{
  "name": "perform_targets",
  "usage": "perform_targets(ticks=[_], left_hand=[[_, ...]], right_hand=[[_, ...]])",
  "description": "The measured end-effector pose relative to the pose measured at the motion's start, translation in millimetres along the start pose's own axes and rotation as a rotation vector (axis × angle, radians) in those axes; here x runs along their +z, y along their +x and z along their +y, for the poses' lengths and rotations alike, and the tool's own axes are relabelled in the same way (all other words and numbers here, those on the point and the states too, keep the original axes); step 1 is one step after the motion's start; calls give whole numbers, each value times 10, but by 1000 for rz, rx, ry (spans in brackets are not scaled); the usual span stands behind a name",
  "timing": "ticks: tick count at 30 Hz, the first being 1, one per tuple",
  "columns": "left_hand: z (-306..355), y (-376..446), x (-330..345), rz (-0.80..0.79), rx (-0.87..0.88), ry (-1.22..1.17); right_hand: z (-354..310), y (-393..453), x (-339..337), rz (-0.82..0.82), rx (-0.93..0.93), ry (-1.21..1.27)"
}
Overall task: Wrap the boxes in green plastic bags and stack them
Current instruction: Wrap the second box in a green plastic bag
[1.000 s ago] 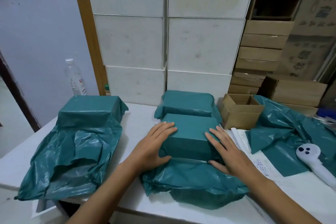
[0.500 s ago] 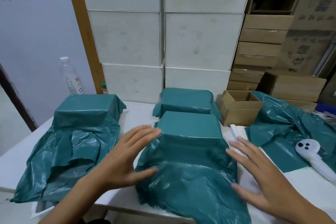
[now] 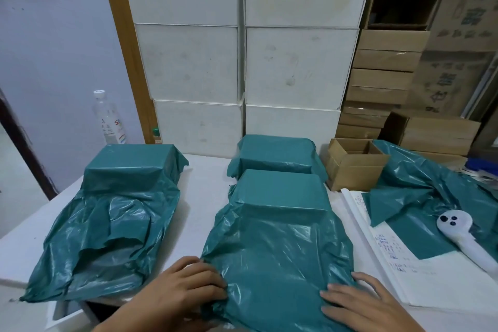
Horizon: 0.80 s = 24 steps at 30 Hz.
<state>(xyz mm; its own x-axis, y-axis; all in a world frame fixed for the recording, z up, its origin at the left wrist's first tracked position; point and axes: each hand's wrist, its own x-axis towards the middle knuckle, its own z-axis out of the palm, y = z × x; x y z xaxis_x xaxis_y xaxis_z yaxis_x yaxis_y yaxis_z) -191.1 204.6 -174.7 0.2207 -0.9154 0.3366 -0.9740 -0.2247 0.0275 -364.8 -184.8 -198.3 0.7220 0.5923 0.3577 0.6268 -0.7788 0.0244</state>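
Both hands sit at the near edge of the white surface [image 3: 204, 196], on the loose open end of the green bag [image 3: 277, 264] that covers the middle box [image 3: 280, 191]. The left hand [image 3: 186, 288] is curled, its fingertips [image 3: 218, 287] pinching the bag's left edge. The right hand [image 3: 355, 302] lies flat with fingers spread, pressing the bag's right near corner down — gripping nothing that can be seen.

The middle box stands in the centre of the surface, its top and sides drawn tight under the plastic, while the rest of the bag spills toward the near edge in shiny creases. Just behind it, touching or nearly so, is a second wrapped box [image 3: 276, 153], fully enclosed. To the left, well apart, a third box in a bag [image 3: 129, 167] stands with its slack plastic trailing to the near left edge.

On the right lie a small open cardboard carton [image 3: 353, 167], a heap of spare green bags [image 3: 420, 186], a sheet of paper with handwriting [image 3: 388, 248] and a white handheld device [image 3: 463, 237] resting partly on the bags. Along the far side rise stacked white boxes [image 3: 242, 62] and brown cartons [image 3: 385, 62] — a clear plastic bottle [image 3: 109, 118] stands at the far left by the wall.
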Motion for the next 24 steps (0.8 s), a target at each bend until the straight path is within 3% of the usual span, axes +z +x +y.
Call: perform_targets(ticks=[3, 4, 5, 6, 7, 9, 12, 15, 24], left_hand=[[33, 52, -44, 106, -29, -110], [43, 85, -77, 145, -56, -159], [48, 118, -110, 181, -95, -211], [42, 155, -148, 218, -143, -265], [27, 193, -182, 254, -195, -318], [-18, 329, -272, 335, -272, -397], [-150, 673, -468, 436, -331, -478], [-342, 1067, -642, 512, -409, -511], [-959, 1950, -468, 383, -688, -483]], right_hand=[[228, 59, 37, 338, -137, -16], [137, 27, -10, 197, -33, 162], [72, -28, -76, 226, 25, 227], [110, -112, -130, 278, 155, 83], [83, -57, -188, 152, 224, 158], [56, 137, -423, 335, 503, 342], [168, 545, -743, 513, 605, 516], [394, 839, -959, 549, 765, 567], [1228, 1418, -816, 625, 995, 647]])
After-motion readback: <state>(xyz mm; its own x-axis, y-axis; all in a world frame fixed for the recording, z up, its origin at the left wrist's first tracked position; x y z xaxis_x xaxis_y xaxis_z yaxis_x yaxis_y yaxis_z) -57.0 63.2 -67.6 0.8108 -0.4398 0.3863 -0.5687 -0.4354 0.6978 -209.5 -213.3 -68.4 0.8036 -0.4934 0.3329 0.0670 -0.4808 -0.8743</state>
